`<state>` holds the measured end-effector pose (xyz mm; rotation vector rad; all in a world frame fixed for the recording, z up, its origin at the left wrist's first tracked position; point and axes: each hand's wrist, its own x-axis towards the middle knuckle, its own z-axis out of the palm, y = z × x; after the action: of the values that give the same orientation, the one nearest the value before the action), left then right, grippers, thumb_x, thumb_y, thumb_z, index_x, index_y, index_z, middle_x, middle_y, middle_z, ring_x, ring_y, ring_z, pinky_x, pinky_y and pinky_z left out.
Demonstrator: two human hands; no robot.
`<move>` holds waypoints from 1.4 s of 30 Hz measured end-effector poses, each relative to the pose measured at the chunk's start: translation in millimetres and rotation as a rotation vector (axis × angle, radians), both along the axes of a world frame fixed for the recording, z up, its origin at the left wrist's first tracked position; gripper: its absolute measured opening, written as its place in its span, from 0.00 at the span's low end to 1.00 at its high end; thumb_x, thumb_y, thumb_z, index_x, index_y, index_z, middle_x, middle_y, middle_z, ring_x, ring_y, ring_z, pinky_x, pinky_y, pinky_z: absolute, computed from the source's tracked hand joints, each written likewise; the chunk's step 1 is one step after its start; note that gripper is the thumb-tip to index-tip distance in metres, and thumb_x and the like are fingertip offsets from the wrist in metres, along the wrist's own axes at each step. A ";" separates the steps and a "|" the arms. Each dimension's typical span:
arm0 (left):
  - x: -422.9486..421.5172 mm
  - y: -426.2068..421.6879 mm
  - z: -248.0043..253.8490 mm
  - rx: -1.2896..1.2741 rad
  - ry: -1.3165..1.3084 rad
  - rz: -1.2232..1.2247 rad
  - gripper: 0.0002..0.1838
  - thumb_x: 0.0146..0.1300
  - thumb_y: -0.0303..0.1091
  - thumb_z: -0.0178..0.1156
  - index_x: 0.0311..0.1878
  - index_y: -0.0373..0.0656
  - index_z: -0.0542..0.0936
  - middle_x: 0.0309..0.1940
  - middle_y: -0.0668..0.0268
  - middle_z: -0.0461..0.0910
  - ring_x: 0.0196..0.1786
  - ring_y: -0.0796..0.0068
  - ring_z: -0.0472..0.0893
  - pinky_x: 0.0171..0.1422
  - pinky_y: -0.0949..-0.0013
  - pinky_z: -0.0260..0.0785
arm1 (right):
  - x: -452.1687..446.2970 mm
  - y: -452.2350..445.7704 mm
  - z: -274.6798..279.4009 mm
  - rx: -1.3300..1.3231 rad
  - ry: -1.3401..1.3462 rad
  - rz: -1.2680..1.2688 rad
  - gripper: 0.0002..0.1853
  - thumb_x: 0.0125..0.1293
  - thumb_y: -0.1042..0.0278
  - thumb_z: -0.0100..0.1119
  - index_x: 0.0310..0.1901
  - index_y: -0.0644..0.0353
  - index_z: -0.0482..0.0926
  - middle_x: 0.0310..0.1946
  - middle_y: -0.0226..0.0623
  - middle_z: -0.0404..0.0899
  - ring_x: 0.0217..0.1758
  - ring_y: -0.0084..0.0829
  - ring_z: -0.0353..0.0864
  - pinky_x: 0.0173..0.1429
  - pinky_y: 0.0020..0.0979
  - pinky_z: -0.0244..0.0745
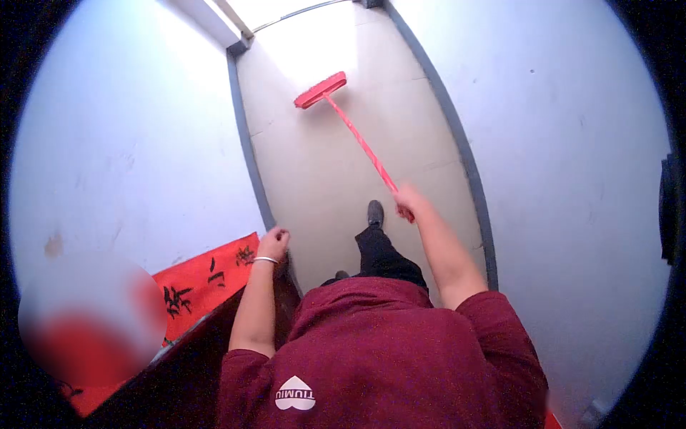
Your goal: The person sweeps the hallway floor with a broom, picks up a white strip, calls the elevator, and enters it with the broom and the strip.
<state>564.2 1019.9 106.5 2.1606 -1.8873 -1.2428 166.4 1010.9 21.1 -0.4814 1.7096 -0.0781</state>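
Note:
My right hand (410, 201) is closed around the upper end of a red broom (361, 141), slightly blurred. The broom's handle slants away to the left, and its wide red head (319, 91) is farther up the tiled floor. My left hand (274, 244), with a pale bangle (266, 259) at the wrist, hangs with its fingers curled in and nothing visible in them. It is close to the corner of a red paper sheet (207, 275) with black brush characters, beside a dark piece of furniture (207, 357).
White walls (128, 129) flank a narrow passage with grey skirting (457, 139) on both sides. Bright light falls on the floor (307, 168) toward an opening at the far end. One dark shoe (376, 213) is forward. A dark object (669, 207) is at the right edge.

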 end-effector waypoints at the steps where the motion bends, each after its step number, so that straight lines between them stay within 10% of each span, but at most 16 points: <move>1: -11.2 -18.1 -1.3 -0.016 0.110 0.061 0.13 0.56 0.39 0.53 0.37 0.40 0.78 0.27 0.59 0.79 0.30 0.67 0.78 0.37 0.67 0.70 | -15.9 15.2 11.7 0.141 -0.010 0.065 0.24 0.62 0.45 0.39 0.24 0.59 0.71 0.07 0.33 0.62 0.12 0.30 0.67 0.17 0.35 0.64; 4: -27.7 -61.7 -1.3 0.003 0.263 0.233 0.10 0.58 0.35 0.54 0.37 0.39 0.77 0.22 0.65 0.77 0.24 0.77 0.74 0.30 0.73 0.68 | -77.8 120.9 -12.8 0.009 0.207 0.151 0.34 0.58 0.35 0.39 0.28 0.65 0.77 0.18 0.45 0.75 0.21 0.39 0.76 0.29 0.43 0.69; 5: -19.5 -65.1 -13.2 0.011 0.185 0.184 0.10 0.57 0.35 0.54 0.35 0.38 0.77 0.21 0.64 0.77 0.23 0.77 0.75 0.30 0.73 0.68 | -93.1 184.6 -23.7 -0.018 0.301 0.087 0.36 0.57 0.29 0.38 0.15 0.60 0.70 0.10 0.37 0.68 0.14 0.34 0.71 0.21 0.37 0.65; 7: -2.2 -59.5 -24.1 0.061 0.016 0.073 0.13 0.56 0.39 0.54 0.30 0.38 0.77 0.19 0.62 0.77 0.23 0.71 0.77 0.32 0.68 0.69 | -110.7 298.6 -1.0 -0.208 0.444 0.102 0.36 0.57 0.31 0.40 0.28 0.63 0.78 0.20 0.43 0.78 0.27 0.41 0.78 0.34 0.40 0.70; 13: 48.5 -3.1 -50.1 0.434 -0.335 -0.292 0.18 0.50 0.44 0.56 0.38 0.40 0.80 0.35 0.53 0.80 0.41 0.56 0.79 0.49 0.62 0.69 | -86.6 472.7 71.1 0.224 0.424 -0.199 0.33 0.61 0.39 0.42 0.26 0.67 0.78 0.21 0.54 0.75 0.25 0.53 0.75 0.31 0.48 0.66; 15: 45.9 -14.0 -56.6 0.501 -0.330 -0.294 0.17 0.50 0.43 0.56 0.38 0.40 0.80 0.34 0.54 0.80 0.40 0.57 0.79 0.48 0.63 0.70 | -81.8 465.2 57.7 0.281 0.476 0.117 0.34 0.60 0.37 0.40 0.27 0.68 0.79 0.24 0.57 0.76 0.30 0.55 0.76 0.34 0.48 0.68; 19: 3.6 -72.1 -50.4 0.464 -0.191 -0.158 0.17 0.51 0.42 0.56 0.37 0.39 0.80 0.26 0.57 0.80 0.31 0.64 0.80 0.39 0.65 0.71 | -88.4 334.5 66.7 0.134 0.526 -0.091 0.33 0.61 0.39 0.42 0.30 0.69 0.79 0.20 0.49 0.77 0.23 0.41 0.76 0.32 0.41 0.69; 22: -21.1 -141.7 -74.5 0.255 -0.060 -0.182 0.15 0.52 0.41 0.55 0.36 0.39 0.80 0.22 0.60 0.79 0.25 0.69 0.79 0.33 0.68 0.71 | -101.3 200.5 61.0 0.158 0.357 -0.219 0.32 0.62 0.41 0.41 0.39 0.71 0.75 0.36 0.56 0.76 0.38 0.49 0.77 0.41 0.44 0.69; 27: -73.0 -261.7 -63.9 0.219 -0.062 -0.326 0.15 0.53 0.41 0.54 0.38 0.42 0.80 0.29 0.58 0.80 0.34 0.63 0.80 0.42 0.65 0.71 | -81.2 -33.9 26.7 0.087 0.327 -0.250 0.32 0.61 0.40 0.40 0.31 0.69 0.76 0.19 0.47 0.74 0.19 0.41 0.74 0.27 0.42 0.68; 34: -113.0 -319.9 -24.6 0.160 -0.046 -0.594 0.15 0.55 0.42 0.56 0.40 0.43 0.78 0.34 0.56 0.80 0.39 0.57 0.78 0.45 0.61 0.70 | -52.6 -249.3 29.8 -0.199 0.269 0.251 0.31 0.63 0.42 0.41 0.21 0.66 0.72 0.11 0.42 0.69 0.13 0.37 0.71 0.21 0.39 0.67; 42: -280.0 -496.4 37.7 0.073 0.212 -0.608 0.35 0.49 0.36 0.61 0.62 0.53 0.59 0.57 0.51 0.64 0.49 0.53 0.74 0.56 0.59 0.66 | -135.6 -389.5 241.3 -0.189 0.157 0.620 0.14 0.58 0.62 0.50 0.35 0.66 0.76 0.23 0.51 0.76 0.27 0.46 0.77 0.35 0.39 0.72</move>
<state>284.2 523.5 144.2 1.4303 -2.5173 -1.5592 30.8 621.4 262.4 -1.1626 1.6407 0.2544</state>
